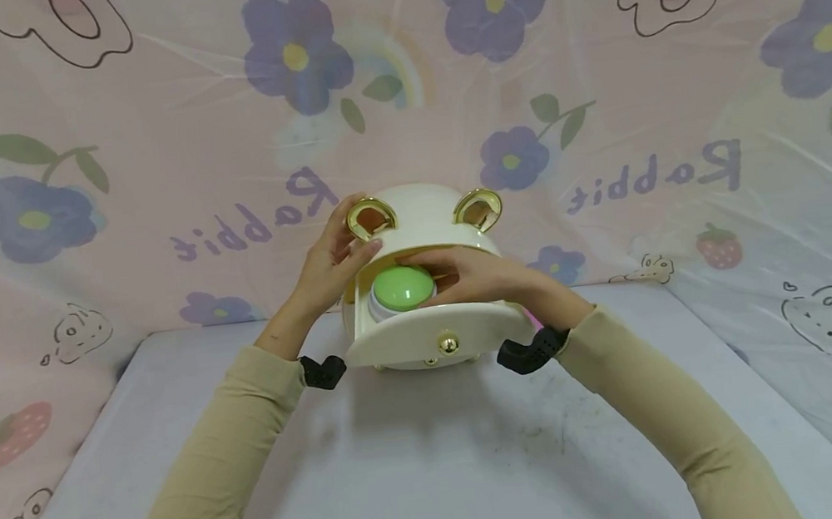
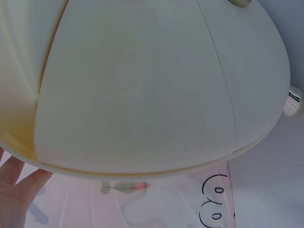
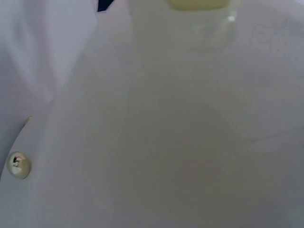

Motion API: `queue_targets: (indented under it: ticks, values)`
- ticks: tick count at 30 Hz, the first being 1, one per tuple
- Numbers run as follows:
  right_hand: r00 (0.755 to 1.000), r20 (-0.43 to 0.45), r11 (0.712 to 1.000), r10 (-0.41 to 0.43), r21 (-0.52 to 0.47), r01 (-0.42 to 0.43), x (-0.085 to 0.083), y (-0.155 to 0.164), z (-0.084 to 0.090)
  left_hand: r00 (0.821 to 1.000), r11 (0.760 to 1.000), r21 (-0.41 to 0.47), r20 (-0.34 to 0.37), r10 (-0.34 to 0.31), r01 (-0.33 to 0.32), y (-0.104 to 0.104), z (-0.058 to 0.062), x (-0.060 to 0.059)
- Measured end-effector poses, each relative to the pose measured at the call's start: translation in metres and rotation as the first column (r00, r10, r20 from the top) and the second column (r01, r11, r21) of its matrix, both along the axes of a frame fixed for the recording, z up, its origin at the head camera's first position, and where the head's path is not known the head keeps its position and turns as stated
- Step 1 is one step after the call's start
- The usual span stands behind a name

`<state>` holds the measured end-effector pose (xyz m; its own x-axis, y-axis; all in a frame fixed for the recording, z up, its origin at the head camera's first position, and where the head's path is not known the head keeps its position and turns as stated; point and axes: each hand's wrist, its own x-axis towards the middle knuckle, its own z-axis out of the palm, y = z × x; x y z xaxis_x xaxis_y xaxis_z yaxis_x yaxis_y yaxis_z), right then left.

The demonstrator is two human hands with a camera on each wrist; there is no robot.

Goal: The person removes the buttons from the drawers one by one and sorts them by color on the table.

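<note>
A white rounded storage box (image 1: 422, 209) with two gold-rimmed ears stands in the head view, its curved front (image 1: 401, 340) with a gold knob tipped outward. Inside the opening sits a jar with a green lid (image 1: 404, 287) and a pale body. My right hand (image 1: 466, 275) reaches in from the right and holds the jar, fingers along its far side and lid edge. At the box's left side my left hand (image 1: 329, 259) grips the edge beside the ear, thumb in front. The left wrist view shows fingers (image 2: 35, 183) at the rim; the right wrist view shows mostly pale box surface.
The box stands on a white-covered table (image 1: 435, 458), near its back edge. Behind hangs a pink cloth (image 1: 405, 143) printed with flowers and rabbits. A bit of something pink (image 1: 535, 319) shows at the box's right side. Black wrist devices (image 1: 529, 353) are on both wrists.
</note>
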<state>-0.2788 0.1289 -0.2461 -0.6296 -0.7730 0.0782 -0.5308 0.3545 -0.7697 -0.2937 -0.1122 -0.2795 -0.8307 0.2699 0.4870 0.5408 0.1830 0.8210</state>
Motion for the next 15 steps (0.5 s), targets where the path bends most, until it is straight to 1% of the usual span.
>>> queue_targets:
  ticks: [6, 11, 13, 15]
  values:
    - [0.991, 0.021, 0.991, -0.135, -0.02, 0.135, 0.004, 0.0, -0.005, 1.0, 1.0, -0.003, -0.003, -0.003, 0.003, 0.0, 0.0, 0.0]
    - [0.983, 0.02, 0.982, -0.183, -0.048, 0.184, 0.008, 0.002, -0.007, 1.0, 1.0, -0.014, -0.001, 0.002, -0.002, 0.0, 0.0, 0.001]
    - [0.974, 0.026, 0.973, -0.226, -0.04, 0.227, 0.01, 0.004, -0.006, 1.0, 1.0, -0.018, 0.001, 0.007, -0.007, 0.001, 0.0, 0.001]
    - [0.958, 0.031, 0.959, -0.284, -0.022, 0.284, 0.013, 0.007, -0.004, 1.0, 1.0, -0.016, 0.0, 0.009, -0.009, 0.001, 0.001, 0.002]
